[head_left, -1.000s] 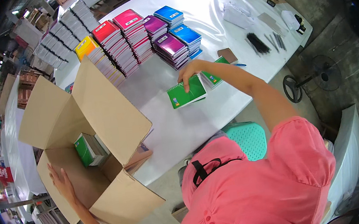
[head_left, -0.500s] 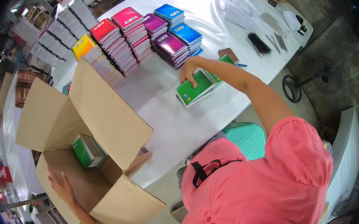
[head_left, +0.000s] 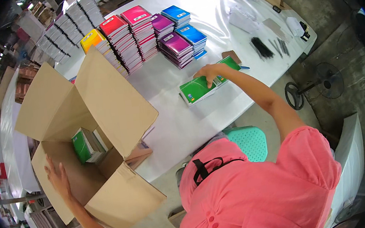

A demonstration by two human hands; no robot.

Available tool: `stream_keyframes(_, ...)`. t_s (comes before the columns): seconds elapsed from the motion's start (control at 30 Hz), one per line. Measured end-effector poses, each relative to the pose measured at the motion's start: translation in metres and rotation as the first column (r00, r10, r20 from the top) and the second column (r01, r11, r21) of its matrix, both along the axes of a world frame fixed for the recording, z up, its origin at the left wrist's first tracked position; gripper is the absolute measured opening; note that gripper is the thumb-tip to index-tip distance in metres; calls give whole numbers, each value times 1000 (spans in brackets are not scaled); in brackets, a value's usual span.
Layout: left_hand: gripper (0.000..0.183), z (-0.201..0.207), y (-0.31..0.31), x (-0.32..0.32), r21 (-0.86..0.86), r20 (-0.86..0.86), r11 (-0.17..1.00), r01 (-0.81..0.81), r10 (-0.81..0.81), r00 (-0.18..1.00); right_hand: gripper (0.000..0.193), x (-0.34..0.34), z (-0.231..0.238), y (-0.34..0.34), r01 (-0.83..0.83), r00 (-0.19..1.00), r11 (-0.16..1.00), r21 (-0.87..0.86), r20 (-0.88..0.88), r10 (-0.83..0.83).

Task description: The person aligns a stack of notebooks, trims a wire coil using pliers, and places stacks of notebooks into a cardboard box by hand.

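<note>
My right hand (head_left: 210, 73) rests on the green spiral notebooks on the white table, its fingers bent over their far edge and its thumb on the covers. It lies where the left green notebook stack (head_left: 197, 91) meets the right green notebook stack (head_left: 231, 63). Some of its fingers are hidden. To the left stands an open cardboard box (head_left: 117, 107) with raised flaps. Inside it a stack of green notebooks (head_left: 86, 145) leans near the far wall. My left hand (head_left: 59, 178) lies against the box's left side, fingers stretched and apart, holding nothing.
Tall notebook stacks stand behind the box: yellow (head_left: 93, 39), red (head_left: 113, 25), pink (head_left: 136, 15), purple (head_left: 175, 43) and blue (head_left: 192, 34). Black binding coils (head_left: 262, 47) and a brown pad (head_left: 231, 57) lie to the right. A turquoise stool (head_left: 249, 145) stands below the table edge.
My right hand has slid a little right along the green notebooks, toward the join of the two stacks. My left hand stays against the box. The view has shifted slightly.
</note>
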State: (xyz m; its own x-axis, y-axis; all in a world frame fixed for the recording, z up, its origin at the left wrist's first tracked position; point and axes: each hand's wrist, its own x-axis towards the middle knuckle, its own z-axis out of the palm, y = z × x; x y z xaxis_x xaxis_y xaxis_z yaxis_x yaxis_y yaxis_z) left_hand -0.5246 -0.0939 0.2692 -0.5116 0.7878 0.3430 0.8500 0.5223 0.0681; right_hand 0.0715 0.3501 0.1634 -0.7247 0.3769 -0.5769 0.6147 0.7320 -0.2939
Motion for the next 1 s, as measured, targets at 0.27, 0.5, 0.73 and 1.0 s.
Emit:
stream_keyframes(0.27, 67, -1, 7, 6, 67, 14, 998, -14, 13, 1000, 28, -110, 198, -67, 237, 483, 971, 7, -868, -112)
stream_keyframes(0.5, 74, 1, -3, 12, 145, 24, 986, -82, 79, 997, 49, -414, 236, -226, -296, 645, 930, 220, -672, 364)
stream_keyframes(0.73, 74, 30, 78, 52, 265, 40, 963, 53, -65, 997, 67, -544, 59, -136, 87, 955, 996, -4, -284, -84)
stream_keyframes(1.0, 75, 7, -5, 35, 149, 21, 981, -122, 120, 993, 102, -563, -15, -239, 461, 867, 615, -639, 177, -465)
